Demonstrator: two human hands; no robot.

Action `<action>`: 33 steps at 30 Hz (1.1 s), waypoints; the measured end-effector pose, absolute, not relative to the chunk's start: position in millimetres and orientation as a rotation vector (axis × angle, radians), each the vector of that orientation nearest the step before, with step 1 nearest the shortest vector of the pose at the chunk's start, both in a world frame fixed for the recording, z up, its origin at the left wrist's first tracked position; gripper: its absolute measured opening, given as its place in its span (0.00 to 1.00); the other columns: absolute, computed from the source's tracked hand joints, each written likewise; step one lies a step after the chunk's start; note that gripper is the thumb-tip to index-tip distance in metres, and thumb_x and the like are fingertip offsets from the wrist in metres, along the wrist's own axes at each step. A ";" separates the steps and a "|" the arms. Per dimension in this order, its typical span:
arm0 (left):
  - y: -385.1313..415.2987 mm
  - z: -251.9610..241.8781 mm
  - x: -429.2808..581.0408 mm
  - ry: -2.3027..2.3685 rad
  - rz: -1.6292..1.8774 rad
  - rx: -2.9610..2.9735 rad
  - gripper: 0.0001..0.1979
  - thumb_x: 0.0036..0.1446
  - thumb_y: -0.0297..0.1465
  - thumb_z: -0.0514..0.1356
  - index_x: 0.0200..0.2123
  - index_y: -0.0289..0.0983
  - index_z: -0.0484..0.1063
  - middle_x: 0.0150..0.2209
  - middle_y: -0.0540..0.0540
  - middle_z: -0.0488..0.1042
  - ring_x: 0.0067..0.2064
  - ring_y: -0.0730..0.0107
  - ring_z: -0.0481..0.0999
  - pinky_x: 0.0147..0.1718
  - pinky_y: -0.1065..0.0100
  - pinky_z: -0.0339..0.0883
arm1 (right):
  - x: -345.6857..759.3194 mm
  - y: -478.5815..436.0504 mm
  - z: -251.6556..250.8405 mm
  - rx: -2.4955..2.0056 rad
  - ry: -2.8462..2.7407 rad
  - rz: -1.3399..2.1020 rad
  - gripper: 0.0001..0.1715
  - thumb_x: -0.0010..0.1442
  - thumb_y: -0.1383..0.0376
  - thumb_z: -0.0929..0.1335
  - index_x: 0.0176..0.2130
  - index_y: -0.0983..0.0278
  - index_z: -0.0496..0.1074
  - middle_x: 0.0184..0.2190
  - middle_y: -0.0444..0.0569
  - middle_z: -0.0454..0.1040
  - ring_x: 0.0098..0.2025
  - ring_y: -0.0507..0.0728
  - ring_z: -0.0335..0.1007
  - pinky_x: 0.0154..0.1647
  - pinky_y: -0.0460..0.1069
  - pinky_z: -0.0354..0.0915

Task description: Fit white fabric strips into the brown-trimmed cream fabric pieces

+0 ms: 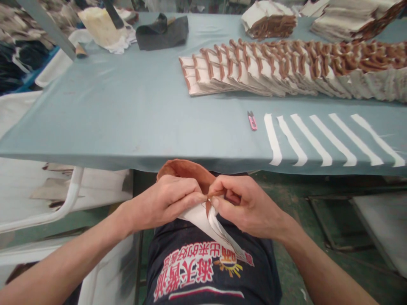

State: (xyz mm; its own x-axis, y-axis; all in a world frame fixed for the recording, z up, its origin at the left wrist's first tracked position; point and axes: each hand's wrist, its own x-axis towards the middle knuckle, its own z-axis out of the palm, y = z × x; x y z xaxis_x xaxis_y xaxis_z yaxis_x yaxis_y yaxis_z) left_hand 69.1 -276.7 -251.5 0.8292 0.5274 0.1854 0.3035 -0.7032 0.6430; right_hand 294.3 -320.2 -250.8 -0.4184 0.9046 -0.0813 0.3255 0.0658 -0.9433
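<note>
Between my two hands, over my lap, is a brown and white fabric piece [187, 168], its brown part bulging up behind the fingers and a white flap hanging below. My left hand [173, 197] pinches its edge between thumb and fingers. Close against it, my right hand [243, 203] pinches the same edge, thumb tips nearly touching. The exact spot under the fingertips is partly hidden. On the table ahead lie pink thread snips [252, 121] and several white strips [272, 140] side by side along the front edge.
A long overlapping row of brown and white fabric pieces [254, 70] runs across the blue-grey table [127, 106]. Further stacks [269, 21] stand behind. Black material [163, 34] and a metal post [47, 27] are at the back left. White bins [71, 199] stand left, below the tabletop.
</note>
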 end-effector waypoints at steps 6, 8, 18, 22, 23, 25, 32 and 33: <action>-276.3 -247.0 71.0 0.628 0.447 2.131 0.18 0.75 0.33 0.49 0.36 0.34 0.74 0.30 0.49 0.76 0.30 0.73 0.72 0.31 0.72 0.65 | 300.4 -315.4 -256.1 -1.207 -1.624 1.632 0.05 0.58 0.65 0.65 0.30 0.63 0.69 0.24 0.41 0.69 0.25 0.50 0.58 0.24 0.45 0.54; -276.9 -245.4 72.7 0.676 0.464 2.119 0.11 0.71 0.30 0.55 0.36 0.35 0.74 0.28 0.51 0.75 0.28 0.75 0.71 0.28 0.73 0.64 | 301.8 -314.8 -257.7 -1.195 -1.610 1.629 0.06 0.58 0.65 0.65 0.30 0.63 0.68 0.24 0.41 0.67 0.25 0.50 0.57 0.24 0.45 0.53; -277.8 -243.4 81.3 0.713 0.608 2.260 0.06 0.62 0.22 0.61 0.32 0.34 0.75 0.25 0.55 0.73 0.23 0.80 0.67 0.24 0.76 0.58 | 301.0 -319.2 -255.6 -1.237 -1.650 1.539 0.08 0.59 0.64 0.67 0.29 0.62 0.66 0.21 0.36 0.58 0.22 0.47 0.50 0.21 0.44 0.48; -275.6 -238.7 80.6 0.671 0.542 2.306 0.07 0.62 0.21 0.60 0.32 0.34 0.76 0.24 0.55 0.73 0.22 0.81 0.66 0.23 0.77 0.57 | 299.4 -322.3 -255.1 -1.293 -1.696 1.463 0.06 0.58 0.64 0.68 0.30 0.62 0.67 0.20 0.35 0.56 0.21 0.47 0.48 0.21 0.45 0.46; -276.1 -238.3 80.6 0.672 0.543 2.324 0.07 0.61 0.21 0.60 0.32 0.34 0.76 0.24 0.55 0.73 0.22 0.82 0.66 0.23 0.76 0.56 | 298.6 -323.0 -255.0 -1.305 -1.706 1.445 0.06 0.58 0.64 0.68 0.30 0.62 0.67 0.20 0.36 0.57 0.21 0.47 0.49 0.21 0.45 0.47; -278.4 -238.7 81.4 0.698 0.583 2.354 0.07 0.60 0.21 0.59 0.31 0.34 0.75 0.22 0.56 0.71 0.21 0.82 0.65 0.22 0.76 0.55 | 297.0 -323.9 -254.7 -1.325 -1.720 1.417 0.05 0.58 0.65 0.68 0.29 0.62 0.67 0.21 0.36 0.58 0.22 0.47 0.50 0.22 0.45 0.47; -283.7 -239.8 86.4 0.771 0.555 2.200 0.04 0.61 0.23 0.60 0.34 0.34 0.74 0.28 0.52 0.77 0.26 0.78 0.72 0.27 0.76 0.63 | 295.5 -324.1 -253.3 -1.323 -1.743 1.420 0.06 0.57 0.68 0.67 0.28 0.61 0.66 0.19 0.36 0.56 0.22 0.48 0.50 0.23 0.46 0.48; -282.6 -238.5 86.4 0.756 0.539 2.210 0.04 0.62 0.23 0.60 0.34 0.34 0.74 0.28 0.52 0.77 0.26 0.78 0.72 0.27 0.76 0.62 | 295.6 -324.1 -253.2 -1.331 -1.768 1.402 0.06 0.57 0.68 0.67 0.28 0.61 0.66 0.19 0.36 0.55 0.21 0.48 0.50 0.23 0.46 0.47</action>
State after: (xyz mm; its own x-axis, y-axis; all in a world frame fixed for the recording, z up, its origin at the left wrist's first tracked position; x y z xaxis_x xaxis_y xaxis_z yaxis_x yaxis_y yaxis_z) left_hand 86.4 -282.6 -238.5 0.7398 0.6567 0.1465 0.3520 -0.5633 0.7475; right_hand 295.6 -324.1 -253.2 -0.3846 0.9070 -0.1714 0.3735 -0.0169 -0.9275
